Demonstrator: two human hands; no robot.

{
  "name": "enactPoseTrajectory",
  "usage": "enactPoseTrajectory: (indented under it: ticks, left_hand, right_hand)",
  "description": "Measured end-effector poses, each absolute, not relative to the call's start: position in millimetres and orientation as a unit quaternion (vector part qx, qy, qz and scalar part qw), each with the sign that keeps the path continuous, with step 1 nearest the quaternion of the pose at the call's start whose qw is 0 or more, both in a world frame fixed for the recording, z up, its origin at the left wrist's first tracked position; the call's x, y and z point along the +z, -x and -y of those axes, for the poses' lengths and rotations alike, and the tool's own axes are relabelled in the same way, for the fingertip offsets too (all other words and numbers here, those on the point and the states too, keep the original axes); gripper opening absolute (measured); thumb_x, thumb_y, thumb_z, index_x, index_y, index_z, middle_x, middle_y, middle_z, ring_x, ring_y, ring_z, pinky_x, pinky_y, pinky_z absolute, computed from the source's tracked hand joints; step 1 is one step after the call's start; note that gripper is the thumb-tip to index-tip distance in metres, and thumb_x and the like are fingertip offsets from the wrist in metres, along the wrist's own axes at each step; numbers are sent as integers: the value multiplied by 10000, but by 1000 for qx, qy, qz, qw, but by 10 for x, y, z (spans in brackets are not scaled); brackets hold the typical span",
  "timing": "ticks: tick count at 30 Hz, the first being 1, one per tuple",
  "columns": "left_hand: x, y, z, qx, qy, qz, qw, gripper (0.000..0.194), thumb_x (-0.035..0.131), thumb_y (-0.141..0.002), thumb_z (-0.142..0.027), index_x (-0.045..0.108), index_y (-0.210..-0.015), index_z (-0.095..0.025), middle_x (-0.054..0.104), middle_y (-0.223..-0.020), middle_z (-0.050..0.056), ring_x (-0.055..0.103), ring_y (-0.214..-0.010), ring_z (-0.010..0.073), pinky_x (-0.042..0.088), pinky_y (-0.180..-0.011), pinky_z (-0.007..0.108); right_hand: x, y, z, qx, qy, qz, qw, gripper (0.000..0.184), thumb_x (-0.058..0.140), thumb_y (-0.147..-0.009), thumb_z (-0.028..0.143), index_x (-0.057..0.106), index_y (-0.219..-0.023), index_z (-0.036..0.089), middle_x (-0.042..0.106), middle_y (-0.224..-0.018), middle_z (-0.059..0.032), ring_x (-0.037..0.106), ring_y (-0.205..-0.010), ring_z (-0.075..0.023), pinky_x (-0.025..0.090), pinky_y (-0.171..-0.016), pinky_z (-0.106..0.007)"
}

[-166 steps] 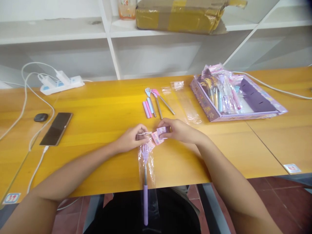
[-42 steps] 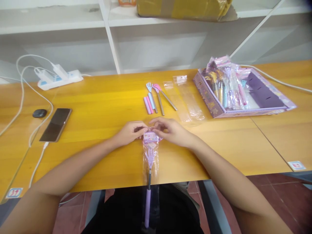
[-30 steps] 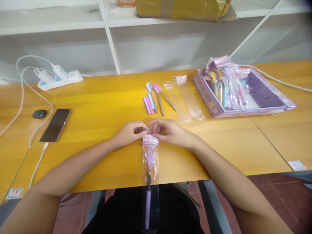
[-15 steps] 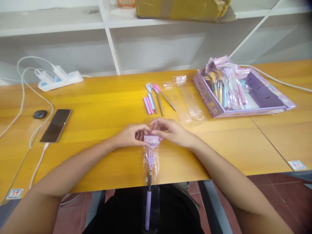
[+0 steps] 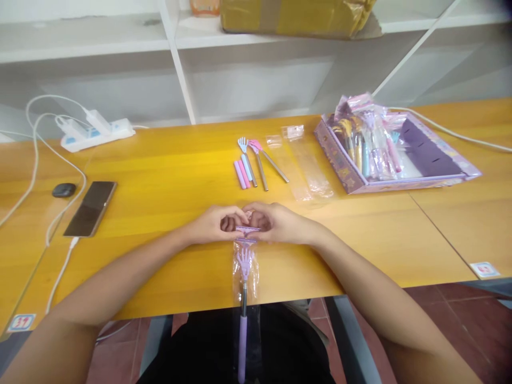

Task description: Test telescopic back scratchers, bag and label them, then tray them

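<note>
A purple back scratcher (image 5: 243, 298) with a hand-shaped head lies in a clear plastic bag (image 5: 245, 269) that hangs over the near edge of the yellow table (image 5: 160, 176). My left hand (image 5: 214, 224) and my right hand (image 5: 280, 222) meet at the bag's top, fingers curled and pinching its pink header card (image 5: 247, 229) from both sides. The card is tilted almost edge-on between my fingertips.
Loose back scratchers (image 5: 254, 165) and empty clear bags (image 5: 306, 165) lie just beyond my hands. A purple display box (image 5: 348, 173) with several bagged scratchers stands at the right. A phone (image 5: 91, 208), a small black object (image 5: 64, 190), a power strip (image 5: 96, 133) and cables lie at the left. White shelves stand behind.
The pink header card has gone from flat and facing up to folded almost edge-on. Both hands have closed tighter around the bag's top and shifted slightly toward me.
</note>
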State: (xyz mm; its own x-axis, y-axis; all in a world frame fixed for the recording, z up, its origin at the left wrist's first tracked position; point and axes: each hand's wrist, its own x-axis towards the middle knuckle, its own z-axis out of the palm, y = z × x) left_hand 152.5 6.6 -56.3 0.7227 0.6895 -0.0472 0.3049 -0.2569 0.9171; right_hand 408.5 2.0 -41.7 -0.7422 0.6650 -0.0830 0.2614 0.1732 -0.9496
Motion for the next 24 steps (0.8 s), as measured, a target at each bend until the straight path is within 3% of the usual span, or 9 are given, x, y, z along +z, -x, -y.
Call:
enactPoseTrajectory:
  ticks: [6, 10, 13, 16, 20, 24]
  left_hand:
    - [-533, -1503, -77, 176, -779, -312, 515, 351, 819, -900, -402, 703, -1160, -196, 723, -848, -6, 589, -679, 115, 441, -648, 241]
    - [-525, -1521, 33, 140, -763, -307, 551, 685, 954, -762, -422, 612, -1322, -223, 758, -862, -2, 690, -747, 175, 483, -691, 268]
    - [-559, -1577, 154, 154, -686, -318, 636, 839, 946, -783, -381, 473, -1461, -236, 785, -970, 47, 758, -832, 219, 553, -725, 297]
    - [-607, -1624, 193, 194, -592, -312, 718, 786, 923, -819, -349, 459, -1441, -225, 788, -1060, 92, 764, -735, 195, 591, -651, 292]
    - [-644, -1603, 47, 339, -498, -331, 726, 625, 945, -794, -368, 582, -1259, -160, 767, -874, 40, 649, -490, 118, 505, -448, 217]
    - [-639, -1531, -173, 496, -391, -360, 687, 474, 982, -739, -345, 669, -1020, -128, 739, -798, 13, 631, -505, 77, 497, -451, 163]
  right_hand:
    - [-371, -4136, -9, 614, 307, 716, 124, 377, 750, -936, 262, 588, -1269, 194, 691, -854, 40, 614, -524, -76, 497, -468, -205]
    - [-436, -4187, -31, 676, 292, 655, 170, 601, 801, -917, 274, 504, -1437, 220, 663, -894, 44, 646, -584, -82, 548, -489, -202]
    - [-471, -4224, -74, 716, 282, 607, 197, 730, 840, -906, 310, 437, -1510, 235, 655, -917, 42, 655, -596, -81, 554, -481, -195]
    - [-451, -4254, -125, 732, 275, 587, 212, 704, 804, -952, 399, 417, -1516, 233, 645, -900, 38, 661, -609, -91, 512, -450, -182]
    - [-390, -4271, -164, 726, 261, 618, 151, 546, 705, -1011, 534, 520, -1403, 203, 685, -990, -20, 651, -651, -96, 446, -435, -180]
    - [-402, -4251, -155, 690, 229, 682, 75, 435, 824, -922, 508, 682, -1133, 156, 709, -979, -25, 634, -774, -105, 529, -659, -224]
